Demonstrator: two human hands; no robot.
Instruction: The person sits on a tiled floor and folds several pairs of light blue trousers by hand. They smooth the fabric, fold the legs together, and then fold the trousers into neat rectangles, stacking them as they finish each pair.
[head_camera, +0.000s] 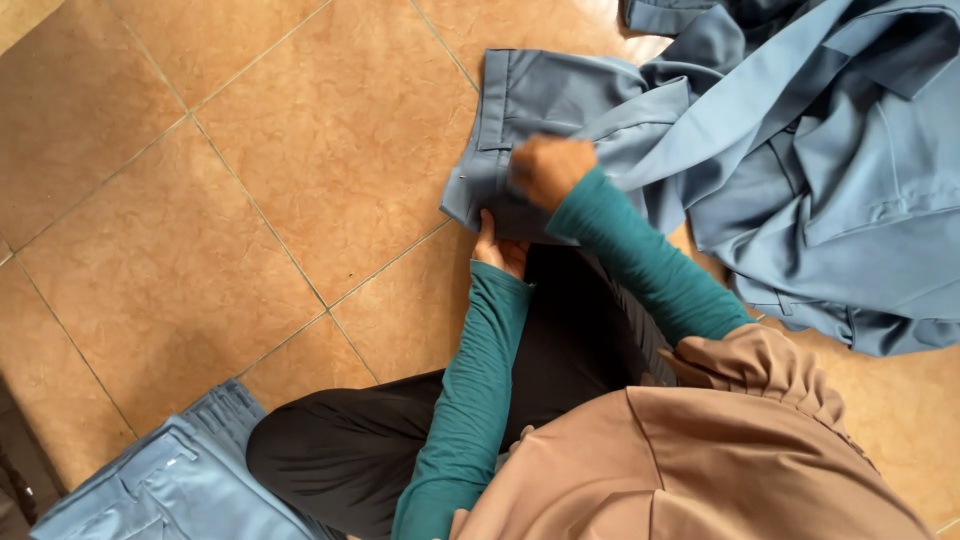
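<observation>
the left hand (497, 247) sits nearest the body, fingers curled under the lower edge of the blue trousers (560, 110), pinching the cloth. just beyond it the right hand (548, 168) is closed on top of the same fabric near the waistband, gripping a fold. this looks like the folding step, mid-way; a tidy fold would call for both hands drawing the edge flat together. the cloth is smooth, slate blue, bunched beyond the right hand into a loose heap (840, 170) on the tiled floor (250, 200).
</observation>
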